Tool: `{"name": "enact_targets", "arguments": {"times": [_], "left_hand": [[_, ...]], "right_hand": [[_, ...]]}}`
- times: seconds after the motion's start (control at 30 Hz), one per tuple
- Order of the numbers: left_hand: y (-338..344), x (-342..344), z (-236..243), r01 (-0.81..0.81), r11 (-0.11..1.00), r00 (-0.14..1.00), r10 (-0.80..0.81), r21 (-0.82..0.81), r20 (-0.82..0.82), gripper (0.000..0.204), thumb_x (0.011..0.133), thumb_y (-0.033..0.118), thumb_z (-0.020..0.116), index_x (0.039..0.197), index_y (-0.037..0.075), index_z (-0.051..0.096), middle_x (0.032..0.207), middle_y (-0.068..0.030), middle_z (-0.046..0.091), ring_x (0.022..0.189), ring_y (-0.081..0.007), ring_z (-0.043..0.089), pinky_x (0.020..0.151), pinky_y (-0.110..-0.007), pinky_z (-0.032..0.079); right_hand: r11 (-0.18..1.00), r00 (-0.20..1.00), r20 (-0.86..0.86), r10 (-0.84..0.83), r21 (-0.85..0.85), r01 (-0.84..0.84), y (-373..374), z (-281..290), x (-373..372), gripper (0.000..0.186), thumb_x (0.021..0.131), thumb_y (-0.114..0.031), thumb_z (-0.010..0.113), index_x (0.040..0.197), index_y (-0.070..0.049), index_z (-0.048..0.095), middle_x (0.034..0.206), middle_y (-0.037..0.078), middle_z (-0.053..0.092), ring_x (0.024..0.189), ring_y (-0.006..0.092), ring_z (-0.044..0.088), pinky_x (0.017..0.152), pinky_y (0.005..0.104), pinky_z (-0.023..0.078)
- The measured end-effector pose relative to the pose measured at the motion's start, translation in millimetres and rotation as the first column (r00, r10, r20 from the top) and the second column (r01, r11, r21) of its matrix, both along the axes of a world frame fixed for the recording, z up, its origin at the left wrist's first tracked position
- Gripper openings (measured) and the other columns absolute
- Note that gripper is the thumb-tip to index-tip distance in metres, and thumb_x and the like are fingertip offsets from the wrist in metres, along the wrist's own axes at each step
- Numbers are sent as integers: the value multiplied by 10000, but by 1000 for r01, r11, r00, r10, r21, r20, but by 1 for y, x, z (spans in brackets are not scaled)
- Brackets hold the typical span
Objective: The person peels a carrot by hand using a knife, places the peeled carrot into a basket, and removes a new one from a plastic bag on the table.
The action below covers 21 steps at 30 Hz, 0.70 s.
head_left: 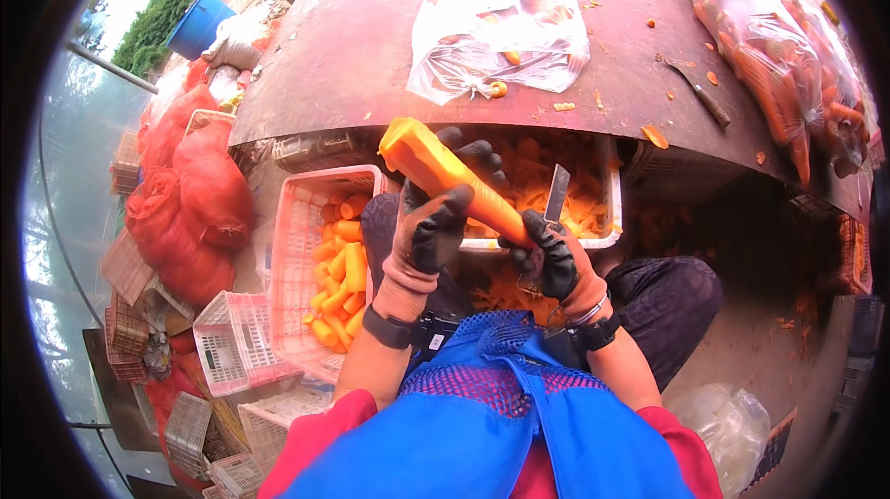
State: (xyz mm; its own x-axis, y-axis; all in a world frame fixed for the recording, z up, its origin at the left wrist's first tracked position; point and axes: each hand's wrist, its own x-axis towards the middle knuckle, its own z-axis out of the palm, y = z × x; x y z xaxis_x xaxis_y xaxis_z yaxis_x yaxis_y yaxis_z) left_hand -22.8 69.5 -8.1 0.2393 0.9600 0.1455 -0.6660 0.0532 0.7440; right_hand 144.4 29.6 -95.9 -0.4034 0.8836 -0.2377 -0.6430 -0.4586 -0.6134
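Note:
A thick, long orange carrot with flat pared sides is held slantwise in front of me, its broad end up to the left. My left hand, in a black and orange glove, is closed around its middle. At the narrow lower end is my right hand, gloved the same way and closed on a cutting tool. The tool's flat metal blade points up; its handle is hidden in the fist, so whether knife or peeler I cannot tell. Below the hands, a white crate holds orange peelings.
A pink crate of trimmed carrots stands by my left knee. The reddish table ahead bears a clear plastic bag, a knife and bagged carrots. Red sacks and stacked crates lie left.

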Motion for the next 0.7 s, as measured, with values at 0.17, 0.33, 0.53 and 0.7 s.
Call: {"name": "enact_targets", "arguments": {"times": [0.17, 0.33, 0.53, 0.7], "left_hand": [[18, 7, 10, 58, 998, 998, -59, 26, 30, 560, 874, 223, 579, 1342, 17, 352, 1239, -172, 523, 1152, -304, 507, 1011, -452, 387], [14, 8, 17, 172, 958, 950, -223, -231, -218, 526, 950, 392, 422, 1247, -38, 484, 1175, -166, 566, 1079, -257, 566, 952, -402, 450], [5, -5, 32, 394, 888, 458, -414, -238, -787, 565, 806, 293, 611, 1237, -57, 506, 1057, -92, 615, 904, -134, 573, 798, -260, 465], [-30, -5, -11, 487, 697, 585, -708, -526, -396, 610, 738, 245, 699, 1243, -15, 477, 932, -111, 632, 726, -156, 615, 645, -253, 492]], "right_hand": [[969, 953, -194, -234, -128, 212, 9, -7, 35, 322, 890, -231, 615, 1149, -41, 587, 869, 20, 590, 689, 110, 539, 587, 209, 444], [813, 804, 170, -571, 256, 523, 10, 2, 61, 277, 910, -216, 567, 1099, -18, 613, 881, 9, 580, 675, 64, 493, 585, 191, 419], [866, 739, 494, -457, 437, 243, 15, -4, 89, 216, 912, -113, 505, 1056, -43, 650, 871, 2, 598, 645, 56, 527, 566, 193, 429], [850, 720, 503, -477, 472, 234, 26, 8, 65, 276, 905, -259, 574, 1014, -19, 654, 713, -26, 539, 518, 47, 450, 458, 182, 346]]}}
